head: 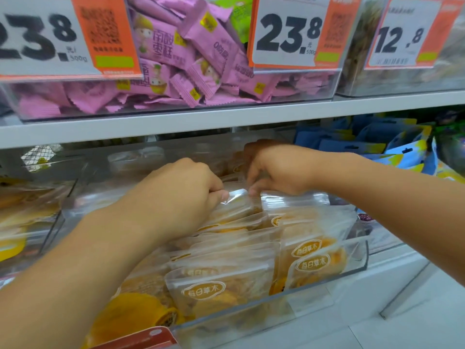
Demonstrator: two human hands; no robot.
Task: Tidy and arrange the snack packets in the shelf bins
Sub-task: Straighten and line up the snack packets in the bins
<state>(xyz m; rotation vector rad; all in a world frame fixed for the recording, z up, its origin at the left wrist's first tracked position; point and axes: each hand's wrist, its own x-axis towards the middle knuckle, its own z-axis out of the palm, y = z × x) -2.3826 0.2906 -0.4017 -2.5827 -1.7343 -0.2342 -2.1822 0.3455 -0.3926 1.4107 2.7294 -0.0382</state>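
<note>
Left hand (186, 187) has a curled grip on the clear top edge of a packet (235, 197), fingers pinching the seal. Right hand (274, 170) also has a curled grip, fingertips pinching the top seal of the next packet (294, 199) just to the right. The two hands sit close together, nearly touching at the fingertips, over the back half of the bin (362, 258).

Both held packets stand upright in the clear bin on the lower shelf. The bin is full of matching clear packets with orange-yellow contents and an oval label. Front packets (219, 290) lie in an overlapping row leaning back; two more (312, 258) stand along the right side, against the bin wall. Both forearms reach in from below, left one crossing over the bin's left part.

Left of it, another clear bin (27, 222) holds yellowish packets, blurred. Right of it, blue pouches (372, 144) stand on the same shelf.

Upper shelf (226, 119): clear bin of pink packets (191, 59), a few green ones at the back. Price tags on the bin fronts read 23.8 (289, 34) at centre, 23.8 again (37, 39) at left, and 12.8 (400, 36) at right, each with an orange strip. Contents of the far-right upper bin too blurred to tell.
</note>
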